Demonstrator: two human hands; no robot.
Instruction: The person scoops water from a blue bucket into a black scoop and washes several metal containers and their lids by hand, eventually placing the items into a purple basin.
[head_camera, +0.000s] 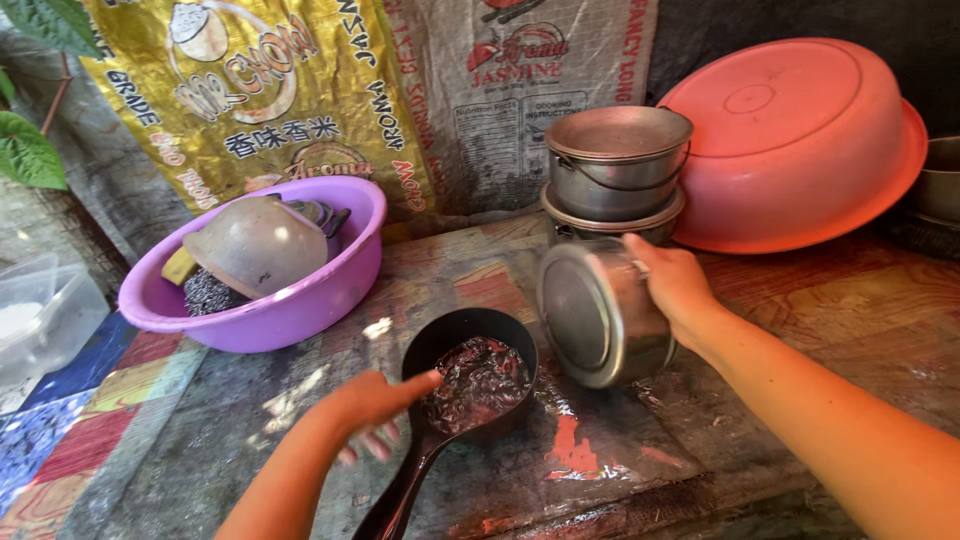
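Right hand (675, 285) clamped on a tilted steel pot (600, 312), left hand (375, 405) fingers spread apart, touching rim of black ladle (470, 385) holding water

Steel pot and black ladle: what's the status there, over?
Right hand grips steel pot, tipped on its side. Left hand open, fingers at rim of black ladle holding water. Purple basin and stacked pots nearby, apart.

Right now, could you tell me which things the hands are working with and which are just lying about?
In hand:
right hand gripping tilted steel pot
left hand over black ladle of water

Lying about:
purple basin
stacked pots
pink basin
clear plastic tub
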